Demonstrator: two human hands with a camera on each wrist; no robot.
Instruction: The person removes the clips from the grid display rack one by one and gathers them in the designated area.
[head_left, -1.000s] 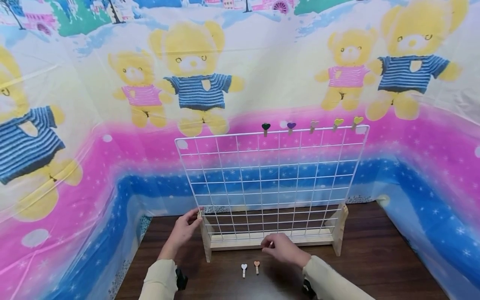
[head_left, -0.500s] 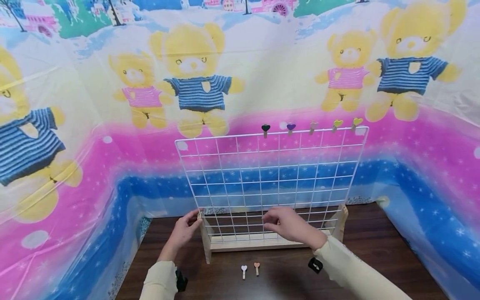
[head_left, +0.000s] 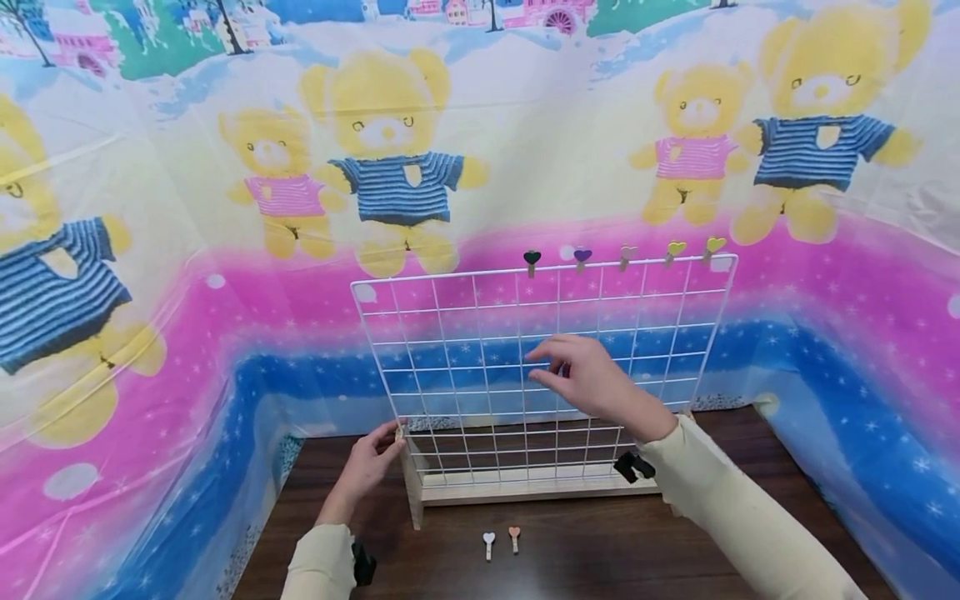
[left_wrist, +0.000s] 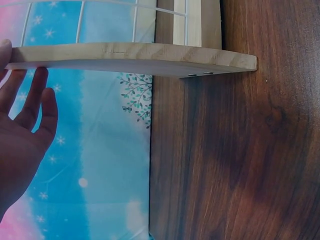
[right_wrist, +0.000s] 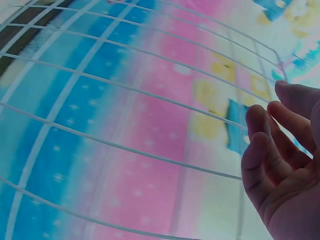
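Note:
A white wire grid [head_left: 465, 367] stands upright in a wooden stand [head_left: 540, 492]. My left hand [head_left: 369, 467] holds the stand's left side piece near its top; in the left wrist view, fingers lie on both sides of the wood. In front of the grid's middle, my right hand [head_left: 585, 379] is raised with loosely bent fingers and nothing visible in them. Several heart clothespins sit along the grid's top bar, among them a dark green clothespin [head_left: 532, 262], a purple clothespin [head_left: 582, 258] and a yellow clothespin [head_left: 714, 247] at the right corner.
On the brown wooden table [head_left: 585, 550], in front of the stand, lie a white heart clothespin [head_left: 489, 544] and an orange heart clothespin [head_left: 514, 539]. A bear-print cloth [head_left: 525, 167] hangs behind and along both sides.
My right hand has risen from near the stand's bottom rail to the middle of the grid. The left hand has stayed on the side piece.

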